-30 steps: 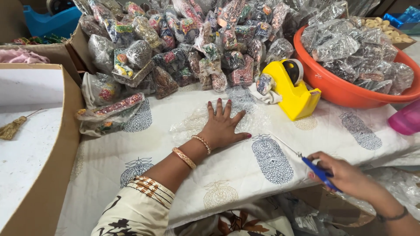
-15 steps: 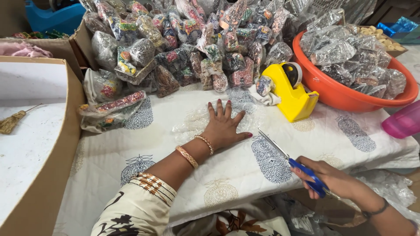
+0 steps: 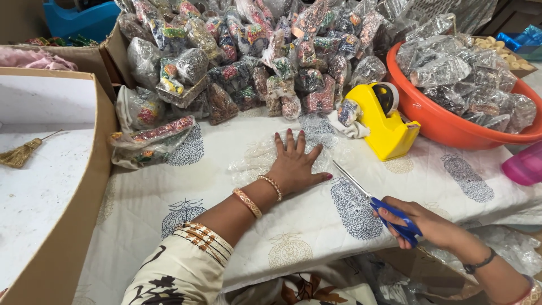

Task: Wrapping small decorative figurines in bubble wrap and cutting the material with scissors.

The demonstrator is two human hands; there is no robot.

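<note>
My left hand (image 3: 294, 162) lies flat, fingers spread, pressing a clear plastic sheet (image 3: 257, 158) onto the white printed cloth (image 3: 169, 192) that covers the table. My right hand (image 3: 420, 223) grips blue-handled scissors (image 3: 377, 203) at the front right. Their blades point up and left toward the plastic sheet and end just right of my left thumb. Gold bangles circle my left wrist.
A yellow tape dispenser (image 3: 387, 125) stands behind the scissors. At the back right an orange bowl (image 3: 446, 127) holds clear wrapped packets. A heap of filled packets (image 3: 254, 51) lines the back. A cardboard box (image 3: 84, 186) stands at the left, a pink container (image 3: 524, 165) at the right edge.
My right hand has carried the scissors left and forward, bringing the blade tips close to my left thumb. My left hand stays flat on the plastic.
</note>
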